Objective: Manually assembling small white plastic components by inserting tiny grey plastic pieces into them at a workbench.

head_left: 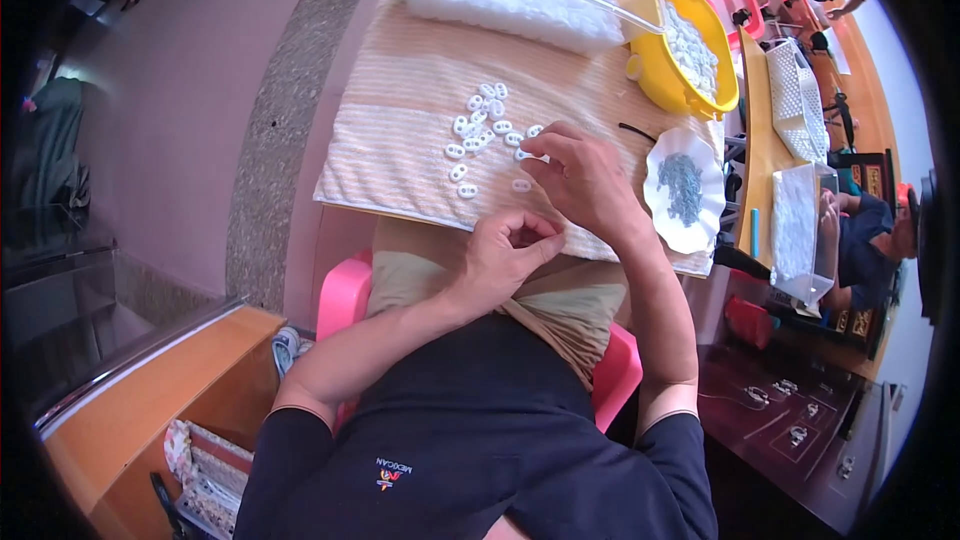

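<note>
My right hand (585, 180) is over the striped towel (400, 90), thumb and forefinger closed on a small white oval two-holed piece (523, 153). Several more of these white pieces (478, 140) lie scattered to its left, and a single white piece (521, 185) is just below its fingers. Nearer to me, at the towel's front edge, my left hand (500, 258) has its thumb and forefinger pinched together. What sits in that pinch, if anything, is too small to make out. To the right, a white scalloped dish (708, 165) holds a heap of small grey parts (681, 190).
A clear plastic tub (510, 35) full of white pieces stands at the far side, beside a yellow basin (655, 80) with more. A thin black strip (634, 130) lies near the dish. On the right, another person (872, 250) sits by a clear box (822, 240). My pink chair (343, 292) is beneath me.
</note>
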Action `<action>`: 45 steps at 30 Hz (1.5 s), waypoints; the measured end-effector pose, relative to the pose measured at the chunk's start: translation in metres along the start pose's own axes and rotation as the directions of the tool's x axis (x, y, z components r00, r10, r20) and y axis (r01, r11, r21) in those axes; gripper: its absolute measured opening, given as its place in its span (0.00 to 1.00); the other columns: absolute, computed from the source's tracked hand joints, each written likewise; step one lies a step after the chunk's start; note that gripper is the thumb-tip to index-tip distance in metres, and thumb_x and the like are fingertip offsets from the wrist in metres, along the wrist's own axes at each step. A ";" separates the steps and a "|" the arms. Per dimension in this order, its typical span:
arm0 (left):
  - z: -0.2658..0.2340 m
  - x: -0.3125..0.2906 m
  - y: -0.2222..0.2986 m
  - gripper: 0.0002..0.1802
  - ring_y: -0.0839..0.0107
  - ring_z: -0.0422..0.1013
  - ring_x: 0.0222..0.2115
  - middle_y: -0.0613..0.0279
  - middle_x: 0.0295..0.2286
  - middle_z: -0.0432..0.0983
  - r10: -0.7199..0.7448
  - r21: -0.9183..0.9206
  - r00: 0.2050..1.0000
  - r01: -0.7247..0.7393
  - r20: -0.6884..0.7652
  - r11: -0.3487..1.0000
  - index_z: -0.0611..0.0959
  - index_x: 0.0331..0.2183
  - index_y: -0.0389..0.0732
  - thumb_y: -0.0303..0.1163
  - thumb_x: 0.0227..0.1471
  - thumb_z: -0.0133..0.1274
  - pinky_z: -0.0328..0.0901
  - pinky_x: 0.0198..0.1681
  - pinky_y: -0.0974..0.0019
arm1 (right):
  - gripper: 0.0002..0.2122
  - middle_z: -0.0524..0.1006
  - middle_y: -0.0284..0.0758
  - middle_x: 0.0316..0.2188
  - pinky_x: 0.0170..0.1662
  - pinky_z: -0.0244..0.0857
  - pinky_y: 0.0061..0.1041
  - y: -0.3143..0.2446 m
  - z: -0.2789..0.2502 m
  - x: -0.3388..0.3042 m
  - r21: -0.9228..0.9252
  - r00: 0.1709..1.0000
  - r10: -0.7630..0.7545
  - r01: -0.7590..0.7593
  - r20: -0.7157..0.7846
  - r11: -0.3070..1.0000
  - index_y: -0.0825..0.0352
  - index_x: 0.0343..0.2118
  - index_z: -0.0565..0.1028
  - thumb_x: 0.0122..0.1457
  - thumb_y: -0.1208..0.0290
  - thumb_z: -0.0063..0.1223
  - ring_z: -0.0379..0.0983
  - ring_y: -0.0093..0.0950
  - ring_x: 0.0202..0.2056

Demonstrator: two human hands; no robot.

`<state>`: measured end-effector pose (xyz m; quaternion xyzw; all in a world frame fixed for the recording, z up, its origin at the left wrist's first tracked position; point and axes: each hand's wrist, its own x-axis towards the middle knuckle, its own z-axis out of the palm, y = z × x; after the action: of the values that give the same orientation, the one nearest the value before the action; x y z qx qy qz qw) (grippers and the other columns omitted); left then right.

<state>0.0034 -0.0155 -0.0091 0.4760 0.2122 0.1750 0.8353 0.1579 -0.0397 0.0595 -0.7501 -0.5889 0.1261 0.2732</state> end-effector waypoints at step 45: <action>-0.004 0.002 0.002 0.07 0.82 0.71 0.32 0.66 0.31 0.77 -0.059 0.056 0.997 0.056 0.041 0.997 0.79 0.32 0.35 0.26 0.50 0.59 0.67 0.37 0.76 | 0.08 0.77 0.33 0.33 0.36 0.69 0.33 0.001 0.031 0.020 -0.250 0.993 -0.062 0.084 0.097 0.965 0.62 0.32 0.80 0.50 0.67 0.58 0.75 0.35 0.33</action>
<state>0.0024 -0.0106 -0.0098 0.4961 0.2126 0.1347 0.8310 0.1483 -0.0126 0.0357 -0.7504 -0.6389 0.0728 0.1533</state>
